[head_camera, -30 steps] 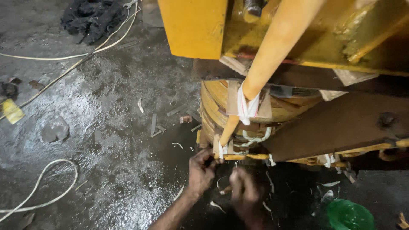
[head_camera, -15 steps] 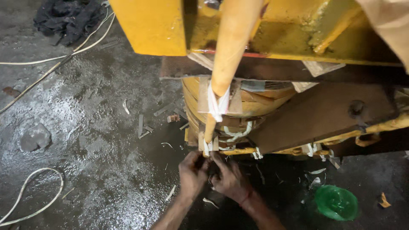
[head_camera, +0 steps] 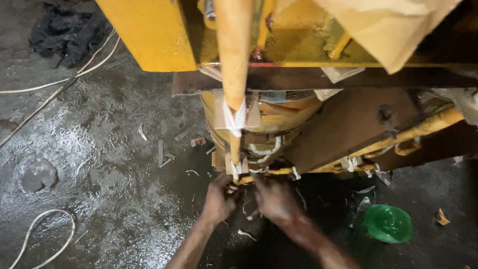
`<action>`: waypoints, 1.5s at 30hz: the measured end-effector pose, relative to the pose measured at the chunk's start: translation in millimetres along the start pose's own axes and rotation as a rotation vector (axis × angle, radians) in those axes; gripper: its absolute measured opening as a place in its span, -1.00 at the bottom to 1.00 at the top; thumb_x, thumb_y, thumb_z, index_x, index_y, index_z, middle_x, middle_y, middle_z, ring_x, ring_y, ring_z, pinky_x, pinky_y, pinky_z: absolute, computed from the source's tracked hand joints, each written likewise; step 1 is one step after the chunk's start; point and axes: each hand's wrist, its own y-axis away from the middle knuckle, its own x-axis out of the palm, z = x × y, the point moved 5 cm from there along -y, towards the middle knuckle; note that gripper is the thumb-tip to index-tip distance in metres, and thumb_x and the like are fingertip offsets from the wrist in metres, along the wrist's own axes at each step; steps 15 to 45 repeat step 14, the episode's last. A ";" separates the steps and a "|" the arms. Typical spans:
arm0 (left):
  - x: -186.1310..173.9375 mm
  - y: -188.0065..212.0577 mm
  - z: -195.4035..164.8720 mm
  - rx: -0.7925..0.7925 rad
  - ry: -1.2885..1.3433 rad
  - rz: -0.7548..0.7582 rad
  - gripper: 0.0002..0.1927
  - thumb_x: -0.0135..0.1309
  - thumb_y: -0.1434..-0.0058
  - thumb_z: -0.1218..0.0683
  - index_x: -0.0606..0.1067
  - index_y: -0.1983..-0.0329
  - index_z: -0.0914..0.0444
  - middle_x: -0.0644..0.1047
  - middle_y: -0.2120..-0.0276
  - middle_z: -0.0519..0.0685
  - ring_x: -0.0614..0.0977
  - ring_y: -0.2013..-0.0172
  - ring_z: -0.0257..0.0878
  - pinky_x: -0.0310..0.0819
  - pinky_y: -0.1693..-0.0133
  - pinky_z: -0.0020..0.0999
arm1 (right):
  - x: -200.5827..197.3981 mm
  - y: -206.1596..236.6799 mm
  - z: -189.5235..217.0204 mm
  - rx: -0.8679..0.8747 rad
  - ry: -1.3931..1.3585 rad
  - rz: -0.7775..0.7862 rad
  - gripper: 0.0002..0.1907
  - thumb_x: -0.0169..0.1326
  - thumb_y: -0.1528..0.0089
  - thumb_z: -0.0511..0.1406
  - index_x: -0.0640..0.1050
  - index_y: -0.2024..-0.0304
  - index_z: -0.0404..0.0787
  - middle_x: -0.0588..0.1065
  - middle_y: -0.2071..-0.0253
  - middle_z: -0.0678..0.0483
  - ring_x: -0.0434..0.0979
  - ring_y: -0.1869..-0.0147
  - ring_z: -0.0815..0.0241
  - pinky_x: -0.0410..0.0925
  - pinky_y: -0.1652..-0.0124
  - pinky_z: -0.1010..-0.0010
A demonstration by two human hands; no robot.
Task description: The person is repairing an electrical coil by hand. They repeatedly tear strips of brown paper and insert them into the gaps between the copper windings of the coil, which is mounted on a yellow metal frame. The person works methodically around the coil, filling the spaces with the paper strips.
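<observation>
While both hands are pinching the white tie (head_camera: 238, 172) at six o'clock under the yellow coil (head_camera: 259, 124), left hand (head_camera: 219, 201) and right hand (head_camera: 276, 201) are risking slipping on the wet floor (head_camera: 99, 164).

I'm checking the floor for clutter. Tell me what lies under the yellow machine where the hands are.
Under the yellow machine, both hands meet at white ties by wet dark floor. Pale scraps and a green bag lie nearby. The hands cover what the fingers hold.
</observation>
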 end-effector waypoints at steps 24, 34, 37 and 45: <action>-12.0 17.5 10.4 -0.565 -0.160 0.416 -0.68 0.01 -0.24 0.34 0.59 -0.01 0.26 0.70 0.32 0.18 0.69 0.45 -0.19 0.62 0.44 -0.31 | -25.6 2.1 30.3 -0.607 -0.322 -0.728 -0.63 0.17 -0.41 -0.27 0.60 -0.24 -0.23 0.54 -0.24 0.15 0.57 -0.18 0.30 0.51 -0.08 0.53; -12.0 17.5 10.4 -0.565 -0.160 0.416 -0.68 0.01 -0.24 0.34 0.59 -0.01 0.26 0.70 0.32 0.18 0.69 0.45 -0.19 0.62 0.44 -0.31 | -25.6 2.1 30.3 -0.607 -0.322 -0.728 -0.63 0.17 -0.41 -0.27 0.60 -0.24 -0.23 0.54 -0.24 0.15 0.57 -0.18 0.30 0.51 -0.08 0.53; -12.0 17.5 10.4 -0.565 -0.160 0.416 -0.68 0.01 -0.24 0.34 0.59 -0.01 0.26 0.70 0.32 0.18 0.69 0.45 -0.19 0.62 0.44 -0.31 | -25.6 2.1 30.3 -0.607 -0.322 -0.728 -0.63 0.17 -0.41 -0.27 0.60 -0.24 -0.23 0.54 -0.24 0.15 0.57 -0.18 0.30 0.51 -0.08 0.53; -12.0 17.5 10.4 -0.565 -0.160 0.416 -0.68 0.01 -0.24 0.34 0.59 -0.01 0.26 0.70 0.32 0.18 0.69 0.45 -0.19 0.62 0.44 -0.31 | -25.6 2.1 30.3 -0.607 -0.322 -0.728 -0.63 0.17 -0.41 -0.27 0.60 -0.24 -0.23 0.54 -0.24 0.15 0.57 -0.18 0.30 0.51 -0.08 0.53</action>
